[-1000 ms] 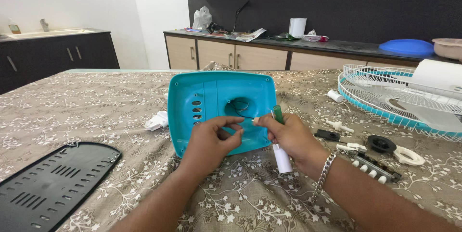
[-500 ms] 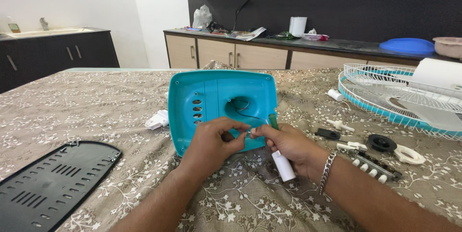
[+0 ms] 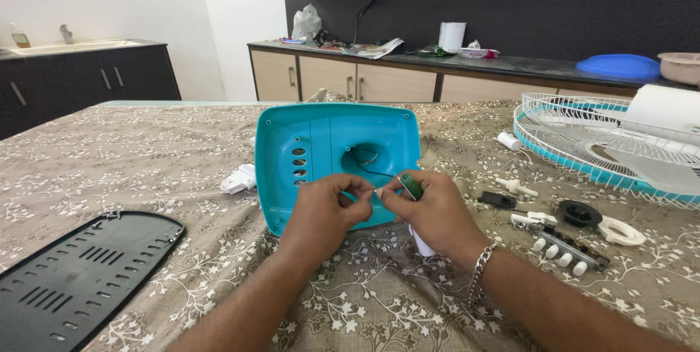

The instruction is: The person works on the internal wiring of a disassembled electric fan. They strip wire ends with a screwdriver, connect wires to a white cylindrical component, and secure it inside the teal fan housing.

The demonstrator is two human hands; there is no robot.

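A turquoise plastic fan housing (image 3: 332, 144) stands tilted on the table in front of me, its hollow inside facing me, with thin wires coming out of its middle. My left hand (image 3: 324, 210) pinches a wire end in front of the housing. My right hand (image 3: 430, 213) meets it fingertip to fingertip and also grips a screwdriver (image 3: 413, 190) with a green and white handle; the white end pokes out below the palm. A metal bracelet sits on my right wrist.
A black vented plate (image 3: 73, 279) lies at the near left. A white fan grille (image 3: 605, 144) with a blade rests at the right, with loose fan parts and a button strip (image 3: 561, 246) beside it. A white piece (image 3: 239, 179) lies left of the housing. Cabinets stand behind.
Both hands have drawn slightly toward me and closer together, fingertips now meeting on the wire. The screwdriver has shifted with the right hand. The housing stays put.
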